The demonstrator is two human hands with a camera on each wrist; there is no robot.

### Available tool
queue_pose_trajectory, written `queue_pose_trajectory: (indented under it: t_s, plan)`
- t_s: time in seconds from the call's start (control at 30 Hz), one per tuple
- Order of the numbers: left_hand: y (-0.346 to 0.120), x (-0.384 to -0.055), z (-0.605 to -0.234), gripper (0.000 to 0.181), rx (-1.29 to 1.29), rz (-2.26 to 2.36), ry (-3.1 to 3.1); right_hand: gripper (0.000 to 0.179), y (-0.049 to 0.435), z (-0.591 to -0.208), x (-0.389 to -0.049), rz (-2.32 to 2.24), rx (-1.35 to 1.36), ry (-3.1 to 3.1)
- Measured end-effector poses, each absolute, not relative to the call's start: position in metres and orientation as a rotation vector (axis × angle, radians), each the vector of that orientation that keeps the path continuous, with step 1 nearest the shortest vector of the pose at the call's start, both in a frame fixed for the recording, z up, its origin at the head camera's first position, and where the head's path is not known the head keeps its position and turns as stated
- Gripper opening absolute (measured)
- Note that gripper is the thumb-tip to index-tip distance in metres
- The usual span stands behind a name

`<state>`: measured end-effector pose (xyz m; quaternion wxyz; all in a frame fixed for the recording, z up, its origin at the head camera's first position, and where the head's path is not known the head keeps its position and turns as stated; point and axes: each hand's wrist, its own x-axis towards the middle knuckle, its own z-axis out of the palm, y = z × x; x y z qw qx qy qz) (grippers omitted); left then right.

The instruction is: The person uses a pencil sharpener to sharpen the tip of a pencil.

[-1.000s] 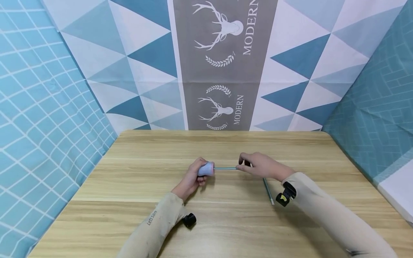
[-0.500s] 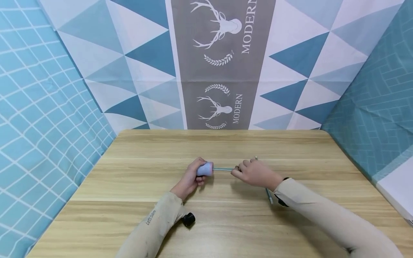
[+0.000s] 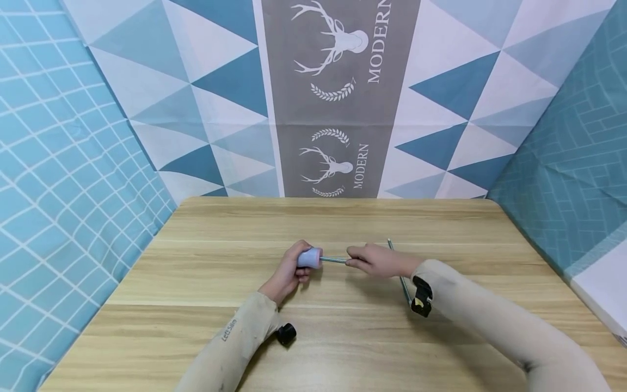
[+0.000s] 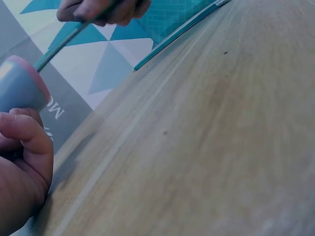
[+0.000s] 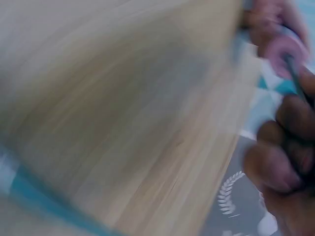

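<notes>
In the head view my left hand (image 3: 288, 276) holds a small pale blue pencil sharpener (image 3: 309, 258) with a pink front face. A green pencil (image 3: 334, 259) sticks into the sharpener's hole, its tip hidden inside. My right hand (image 3: 379, 261) grips the pencil's other part with curled fingers, a short way right of the sharpener. The left wrist view shows the sharpener (image 4: 22, 86) tilted above the table, with the pencil (image 4: 61, 46) running up to the right hand. Blur softens the right wrist view, where the pink face (image 5: 287, 54) surrounds the pencil.
A second green pencil (image 3: 404, 288) lies on the wooden table (image 3: 313, 337), partly under my right forearm. Patterned cloth (image 3: 333, 109) hangs behind the table. A white block-like object (image 3: 602, 296) stands at the right edge.
My right hand has turned at the wrist, its fingers closing around the pencil, and shifted slightly left. Less of the pencil shows between hand and sharpener. The left hand stays nearly still.
</notes>
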<state>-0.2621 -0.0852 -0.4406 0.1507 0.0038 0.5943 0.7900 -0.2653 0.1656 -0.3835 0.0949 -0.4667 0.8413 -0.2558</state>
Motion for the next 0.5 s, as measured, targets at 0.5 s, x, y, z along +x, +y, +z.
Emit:
queue_pose_trajectory:
  t_s: [0.5]
  plan:
    - [-0.087,-0.26,-0.44,0.025,0.017,2.274,1.633,0.026,0.175,-0.383,-0.292,-1.308,-0.541,1.537]
